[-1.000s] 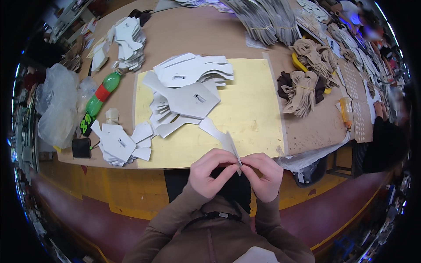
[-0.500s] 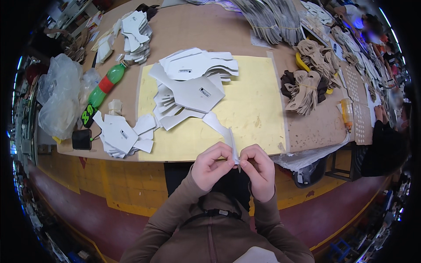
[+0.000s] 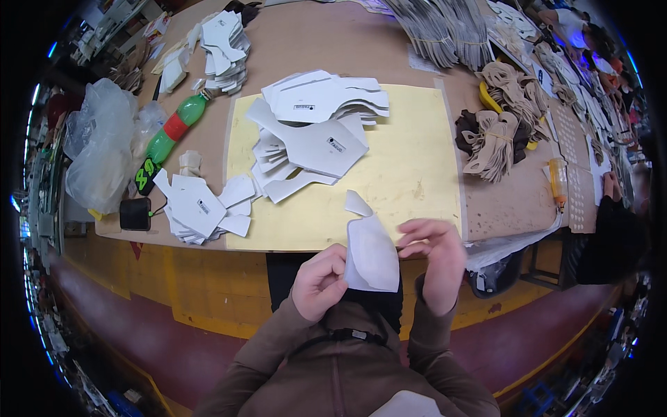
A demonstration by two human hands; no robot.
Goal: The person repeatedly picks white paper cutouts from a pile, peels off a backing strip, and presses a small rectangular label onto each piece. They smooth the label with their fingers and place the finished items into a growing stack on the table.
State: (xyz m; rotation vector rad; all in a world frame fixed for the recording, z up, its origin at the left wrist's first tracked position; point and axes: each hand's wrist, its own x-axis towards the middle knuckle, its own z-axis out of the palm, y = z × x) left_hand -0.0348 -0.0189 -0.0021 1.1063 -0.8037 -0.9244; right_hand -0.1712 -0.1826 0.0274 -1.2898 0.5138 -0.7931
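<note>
A white cut piece of sheet material (image 3: 374, 254), curved at its far end, hangs over the table's near edge in front of me. My left hand (image 3: 321, 281) pinches its left side between thumb and fingers. Just off its right side, my right hand (image 3: 436, 260) is raised with fingers apart, slightly blurred, holding nothing. Beyond them a fanned pile of white cut pieces (image 3: 319, 149) with small dark printed labels lies on a yellow sheet (image 3: 417, 187). To its left rests a smaller stack of similar white pieces (image 3: 198, 207).
Left are a green bottle (image 3: 167, 135) with a red band, a clear plastic bag (image 3: 101, 153) and a black box-like device (image 3: 135, 214). Bundled beige strips (image 3: 490, 142) and an orange-yellow bottle (image 3: 558, 182) stand right. Grey stacks (image 3: 445, 35) lie at the back.
The white piece, seen edge-on before, now shows its broad face. My right hand has let go and moved up and right, its fingers spreading. My left hand keeps hold.
</note>
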